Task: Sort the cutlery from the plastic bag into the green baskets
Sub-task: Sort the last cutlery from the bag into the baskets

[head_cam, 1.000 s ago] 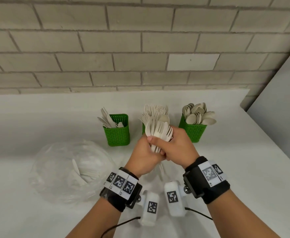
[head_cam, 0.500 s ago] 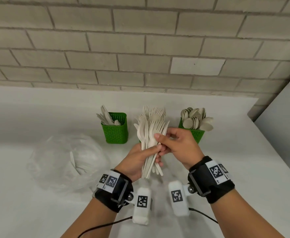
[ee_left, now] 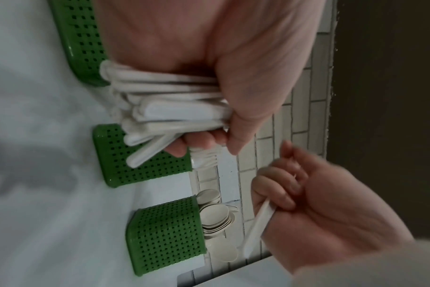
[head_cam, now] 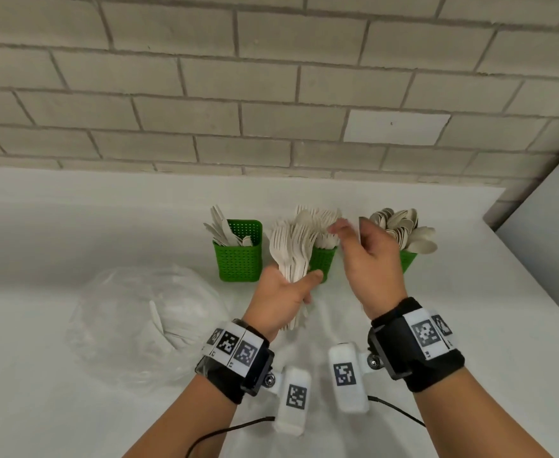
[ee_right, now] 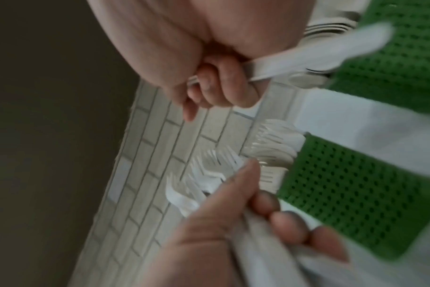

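Observation:
My left hand (head_cam: 281, 295) grips a thick bundle of white forks (head_cam: 293, 252) upright, just in front of the middle green basket (head_cam: 322, 264), which is full of forks. In the left wrist view the fork handles (ee_left: 169, 101) lie under the thumb. My right hand (head_cam: 367, 259) is raised to the right of the bundle, its fingers curled round a single white piece of cutlery (ee_left: 258, 219); I cannot tell its kind. The left basket (head_cam: 238, 259) holds knives and the right basket (head_cam: 407, 261) holds spoons. The clear plastic bag (head_cam: 146, 325) lies at the left with cutlery inside.
The three baskets stand in a row on a white table (head_cam: 470, 325) below a brick wall (head_cam: 271, 94). A grey panel (head_cam: 549, 233) borders the table's right side. Cables trail from both wrist cameras near the front edge.
The hands were together on the bundle. My right hand has drawn one piece out and moved up and to the right, while the left keeps the forks.

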{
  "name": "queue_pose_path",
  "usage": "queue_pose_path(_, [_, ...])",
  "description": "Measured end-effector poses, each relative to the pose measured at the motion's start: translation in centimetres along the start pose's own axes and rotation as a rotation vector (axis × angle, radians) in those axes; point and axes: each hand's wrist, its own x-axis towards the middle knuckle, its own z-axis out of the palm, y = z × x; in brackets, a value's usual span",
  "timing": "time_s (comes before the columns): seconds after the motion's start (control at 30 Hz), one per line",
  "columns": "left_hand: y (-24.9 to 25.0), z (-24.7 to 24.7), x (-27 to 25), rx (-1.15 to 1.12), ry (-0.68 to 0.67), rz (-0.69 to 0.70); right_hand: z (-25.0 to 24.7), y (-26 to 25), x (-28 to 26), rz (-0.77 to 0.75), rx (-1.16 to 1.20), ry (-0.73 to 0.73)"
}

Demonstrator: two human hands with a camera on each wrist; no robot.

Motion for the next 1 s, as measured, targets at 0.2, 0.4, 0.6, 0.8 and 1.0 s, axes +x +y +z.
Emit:
queue_pose_path(0.2, [0.5,-1.0,0.4,0.026,-0.074,0.011,1.5,-0.8,0.4,-0.218,-0.388,-0.185])
queue_pose_path(0.4, [-0.4,-1.0,0.1,0.060,-0.101,-0.005,2.0,-2.8,1.7,-0.324,-0.637,-0.298])
queue_pose_path(0.6, [-0.2,-1.1,0.0,0.055,-0.046,0.029,2.7,-3.2,1.1,-0.382,-0.710,-0.282])
queue_pose_path(0.8, [-0.3,-1.4,-0.2,0.145,-0.047,0.071,2.8,-3.0,1.8,-0.222,-0.502,-0.284])
queue_pose_path(1.0, [0.0,-1.6,-0.3,0.116,-0.075,0.006,2.2,-3.4,2.0,-0.161,-0.418,-0.279])
